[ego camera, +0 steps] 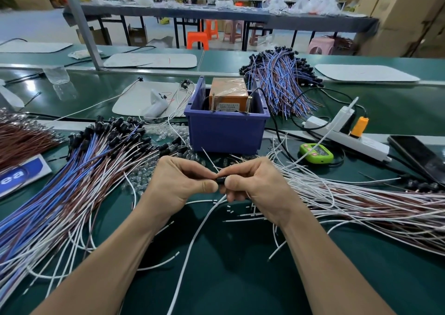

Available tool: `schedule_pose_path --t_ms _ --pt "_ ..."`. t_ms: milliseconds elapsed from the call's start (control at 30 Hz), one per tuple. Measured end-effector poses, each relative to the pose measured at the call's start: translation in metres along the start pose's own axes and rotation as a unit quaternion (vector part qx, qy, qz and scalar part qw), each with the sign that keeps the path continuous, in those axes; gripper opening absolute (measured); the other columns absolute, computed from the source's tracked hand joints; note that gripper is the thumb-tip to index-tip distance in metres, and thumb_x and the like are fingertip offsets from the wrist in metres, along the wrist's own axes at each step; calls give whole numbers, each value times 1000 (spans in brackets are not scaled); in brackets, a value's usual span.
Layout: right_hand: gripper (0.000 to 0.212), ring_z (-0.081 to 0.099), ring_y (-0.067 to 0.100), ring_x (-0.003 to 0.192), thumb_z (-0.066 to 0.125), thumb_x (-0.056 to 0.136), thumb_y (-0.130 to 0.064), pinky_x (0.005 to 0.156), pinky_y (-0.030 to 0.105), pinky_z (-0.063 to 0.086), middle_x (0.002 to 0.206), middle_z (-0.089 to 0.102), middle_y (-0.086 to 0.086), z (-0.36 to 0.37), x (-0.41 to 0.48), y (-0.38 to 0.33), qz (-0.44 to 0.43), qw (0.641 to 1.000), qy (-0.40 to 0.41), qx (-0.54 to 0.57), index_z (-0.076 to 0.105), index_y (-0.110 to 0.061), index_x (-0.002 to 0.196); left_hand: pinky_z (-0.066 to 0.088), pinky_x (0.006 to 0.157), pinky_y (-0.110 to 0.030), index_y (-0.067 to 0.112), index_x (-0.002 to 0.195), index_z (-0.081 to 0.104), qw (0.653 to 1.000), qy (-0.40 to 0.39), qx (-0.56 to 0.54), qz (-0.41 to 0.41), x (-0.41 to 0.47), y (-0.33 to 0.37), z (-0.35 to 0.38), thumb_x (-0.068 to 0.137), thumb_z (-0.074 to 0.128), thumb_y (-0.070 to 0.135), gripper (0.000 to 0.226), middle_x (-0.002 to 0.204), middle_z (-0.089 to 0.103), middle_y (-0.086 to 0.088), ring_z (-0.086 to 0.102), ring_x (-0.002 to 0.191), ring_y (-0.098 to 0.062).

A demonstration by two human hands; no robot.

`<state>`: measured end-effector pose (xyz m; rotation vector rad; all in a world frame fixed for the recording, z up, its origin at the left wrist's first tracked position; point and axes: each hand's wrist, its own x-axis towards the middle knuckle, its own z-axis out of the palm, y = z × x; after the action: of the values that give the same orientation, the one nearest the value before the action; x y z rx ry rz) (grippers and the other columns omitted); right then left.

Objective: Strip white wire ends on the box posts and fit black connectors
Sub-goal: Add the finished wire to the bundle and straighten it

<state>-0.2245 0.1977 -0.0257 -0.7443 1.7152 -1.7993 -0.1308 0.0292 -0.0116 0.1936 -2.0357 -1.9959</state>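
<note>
While left hand (pixel 179 182) and right hand (pixel 252 184) pinch it, black connector (pixel 221 180) barely shows.

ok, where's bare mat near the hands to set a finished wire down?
Best: the green mat between the forearms, crossed by one white wire. Also the near-right corner, below the white wire bundle. Crowded: the blue and brown wire pile on the left, and the clear bulbs before the blue bin.

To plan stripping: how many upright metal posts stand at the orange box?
2. One post stands at the front left of the orange box, the other at its front right. More may hide behind the blue bin wall.
</note>
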Motion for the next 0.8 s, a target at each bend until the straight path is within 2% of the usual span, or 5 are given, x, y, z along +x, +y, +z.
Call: schedule_pose_path --t_ms 300,400,533,700,800 --pt "20 64 19 56 63 89 11 49 20 46 74 72 19 1 0 1 10 1000 12 8 79 2 96 58 65 -21 9 72 82 999 28 16 32 1 -9 0 53 89 6 21 73 77 -16 74 64 -18" --pt "19 64 18 55 63 90 11 48 20 45 74 72 18 1 1 0 9 1000 16 8 78 3 99 58 67 -22 19 75 84 996 57 43 61 1 -12 1 56 91 12 22 74 78 -10 74 65 -17" --pt "19 62 17 54 61 92 9 47 20 43 72 70 17 3 2 1 3 1000 17 16 77 4 102 55 65 -17 30 78 84 988 73 87 100 1 -14 1 64 92 5 29 73 78 -2 72 64 -10" --pt "24 49 14 45 58 101 -4 44 19 39 68 67 11 9 3 -6 -10 999 36 18 80 -11 94 52 66 -14 26 84 85 984 118 74 108 0 -10 8 74 90 11 19 78 79 4 71 68 -3" --pt "29 44 11 47 52 102 -7 45 19 35 65 61 9 15 5 -17 -52 984 40 166 78 -8 90 56 76 -17 34 98 82 984 114 67 116 -3 -5 13 73 85 31 26 89 80 5 75 81 -8"
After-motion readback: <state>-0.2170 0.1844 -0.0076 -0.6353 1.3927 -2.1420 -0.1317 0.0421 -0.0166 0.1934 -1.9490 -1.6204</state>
